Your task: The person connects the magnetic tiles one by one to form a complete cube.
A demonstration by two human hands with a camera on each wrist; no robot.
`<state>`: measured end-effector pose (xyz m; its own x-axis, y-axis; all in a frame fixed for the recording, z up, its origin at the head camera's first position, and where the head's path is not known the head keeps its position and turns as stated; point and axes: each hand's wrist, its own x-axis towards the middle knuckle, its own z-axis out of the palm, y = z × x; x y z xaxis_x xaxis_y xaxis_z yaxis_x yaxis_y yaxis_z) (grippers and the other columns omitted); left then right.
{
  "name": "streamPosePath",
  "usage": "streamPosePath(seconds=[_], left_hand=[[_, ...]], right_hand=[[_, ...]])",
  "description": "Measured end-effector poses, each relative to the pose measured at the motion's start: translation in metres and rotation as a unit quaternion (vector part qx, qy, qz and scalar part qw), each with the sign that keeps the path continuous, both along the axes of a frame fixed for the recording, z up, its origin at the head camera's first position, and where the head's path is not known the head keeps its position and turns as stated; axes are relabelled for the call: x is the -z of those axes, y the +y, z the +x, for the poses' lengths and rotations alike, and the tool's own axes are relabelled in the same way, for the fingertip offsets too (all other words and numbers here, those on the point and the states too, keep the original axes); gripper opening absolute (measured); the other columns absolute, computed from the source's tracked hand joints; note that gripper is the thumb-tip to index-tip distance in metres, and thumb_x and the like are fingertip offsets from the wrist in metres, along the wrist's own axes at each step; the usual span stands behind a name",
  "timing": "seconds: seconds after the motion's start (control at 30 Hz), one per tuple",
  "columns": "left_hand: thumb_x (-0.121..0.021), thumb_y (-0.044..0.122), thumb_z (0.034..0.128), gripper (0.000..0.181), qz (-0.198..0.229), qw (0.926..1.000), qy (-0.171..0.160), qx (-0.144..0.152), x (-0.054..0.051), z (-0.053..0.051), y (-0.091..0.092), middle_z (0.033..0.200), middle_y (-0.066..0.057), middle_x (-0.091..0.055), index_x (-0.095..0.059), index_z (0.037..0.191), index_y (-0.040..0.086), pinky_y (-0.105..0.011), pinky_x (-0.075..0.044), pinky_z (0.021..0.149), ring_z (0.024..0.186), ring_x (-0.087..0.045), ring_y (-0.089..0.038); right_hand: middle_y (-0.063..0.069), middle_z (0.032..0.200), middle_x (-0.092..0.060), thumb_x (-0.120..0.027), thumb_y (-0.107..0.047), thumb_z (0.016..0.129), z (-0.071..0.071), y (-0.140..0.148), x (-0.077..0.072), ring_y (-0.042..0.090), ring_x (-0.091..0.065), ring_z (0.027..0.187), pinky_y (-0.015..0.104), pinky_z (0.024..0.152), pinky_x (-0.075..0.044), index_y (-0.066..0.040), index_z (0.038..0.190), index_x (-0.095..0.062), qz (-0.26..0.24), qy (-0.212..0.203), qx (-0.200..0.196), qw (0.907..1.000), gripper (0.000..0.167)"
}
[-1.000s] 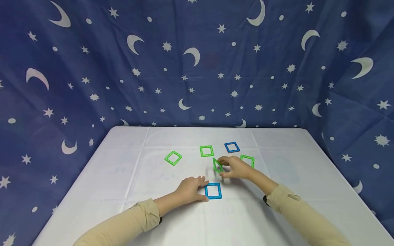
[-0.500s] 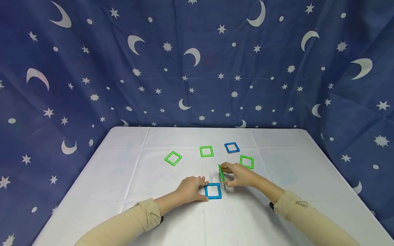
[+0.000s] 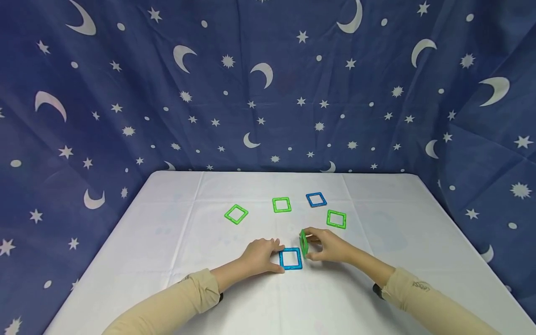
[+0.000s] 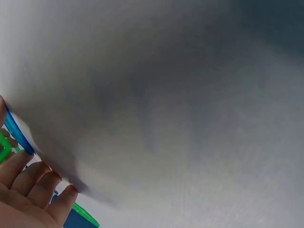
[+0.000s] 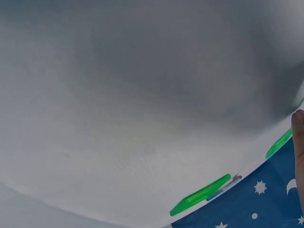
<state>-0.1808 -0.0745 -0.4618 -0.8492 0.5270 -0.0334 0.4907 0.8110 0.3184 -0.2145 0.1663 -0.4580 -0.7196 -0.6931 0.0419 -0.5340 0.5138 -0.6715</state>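
A light blue square magnetic tile (image 3: 299, 258) lies flat on the table. My left hand (image 3: 258, 257) holds it by its left edge, with the thumb at the near corner and a finger at the far one. In the left wrist view that tile (image 4: 19, 131) sits between the thumb and a fingertip of the hand (image 4: 35, 192). My right hand (image 3: 329, 245) pinches a green square magnetic tile (image 3: 304, 244) on end, nearly edge-on to the head view, just beyond the blue tile's right side. Whether the two tiles touch, I cannot tell. Only a finger (image 5: 298, 142) shows in the right wrist view.
Farther back on the white table (image 3: 201, 242) lie a turned green tile (image 3: 231, 219), a second green tile (image 3: 282, 211), a darker blue tile (image 3: 318, 205) and a green tile (image 3: 336, 226) behind the right hand. A star-patterned curtain (image 3: 289, 83) hangs behind.
My right hand has brought the green tile nearer and slightly right, down beside the blue tile, turning it more upright. The left hand and the blue tile have stayed in place.
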Motion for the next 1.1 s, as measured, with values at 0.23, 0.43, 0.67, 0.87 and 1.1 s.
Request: streamPosePath(seconds=[0.23, 0.43, 0.67, 0.87, 1.1], left_hand=[[-0.078, 0.047, 0.0705, 0.063, 0.006, 1.0000, 0.004, 0.003, -0.0005, 0.0006, 0.0001, 0.129, -0.011, -0.060, -0.065, 0.122, 0.013, -0.039, -0.048, 0.097, 0.120, -0.057, -0.028], [-0.078, 0.046, 0.0713, 0.062, 0.003, 1.0000, 0.009, 0.002, -0.0019, -0.0009, -0.0004, 0.129, -0.011, -0.059, -0.064, 0.122, 0.013, -0.040, -0.049, 0.096, 0.119, -0.057, -0.028], [-0.078, 0.046, 0.0714, 0.063, 0.001, 1.0000, 0.002, -0.001, -0.0031, 0.0009, -0.0011, 0.130, -0.012, -0.059, -0.064, 0.123, 0.013, -0.041, -0.049, 0.096, 0.119, -0.057, -0.029], [-0.079, 0.046, 0.0701, 0.061, 0.009, 0.9999, 0.006, -0.006, -0.0040, 0.0010, 0.0010, 0.127, -0.011, -0.061, -0.066, 0.119, 0.011, -0.040, -0.050, 0.094, 0.117, -0.058, -0.028], [-0.081, 0.047, 0.0672, 0.060, 0.017, 0.9996, 0.018, -0.010, -0.0024, 0.0015, 0.0044, 0.113, -0.005, -0.069, -0.069, 0.111, 0.008, -0.034, -0.054, 0.082, 0.101, -0.065, -0.023]], right_hand=[[0.019, 0.117, -0.063, -0.073, -0.011, 0.079, 0.0064, 0.0019, 0.0082, 0.036, -0.060, 0.111, 0.040, 0.096, -0.049, 0.008, 0.121, -0.050, -0.029, -0.011, -0.015, 0.9994, 0.051], [0.019, 0.118, -0.063, -0.072, -0.010, 0.079, 0.0064, -0.0017, 0.0077, 0.034, -0.060, 0.113, 0.038, 0.097, -0.049, 0.007, 0.121, -0.050, -0.028, -0.007, -0.012, 0.9995, 0.050], [0.017, 0.120, -0.063, -0.073, -0.010, 0.078, 0.0080, -0.0043, 0.0097, 0.033, -0.059, 0.116, 0.038, 0.099, -0.046, 0.005, 0.121, -0.050, -0.017, -0.008, -0.007, 0.9998, 0.051], [0.018, 0.122, -0.062, -0.074, -0.014, 0.077, 0.0108, -0.0052, 0.0098, 0.033, -0.058, 0.117, 0.039, 0.099, -0.046, 0.004, 0.122, -0.050, 0.000, -0.003, 0.007, 1.0000, 0.054], [0.020, 0.127, -0.058, -0.071, -0.010, 0.080, 0.0103, -0.0037, 0.0080, 0.033, -0.056, 0.120, 0.038, 0.100, -0.045, 0.006, 0.126, -0.047, 0.001, -0.014, -0.005, 0.9999, 0.055]])
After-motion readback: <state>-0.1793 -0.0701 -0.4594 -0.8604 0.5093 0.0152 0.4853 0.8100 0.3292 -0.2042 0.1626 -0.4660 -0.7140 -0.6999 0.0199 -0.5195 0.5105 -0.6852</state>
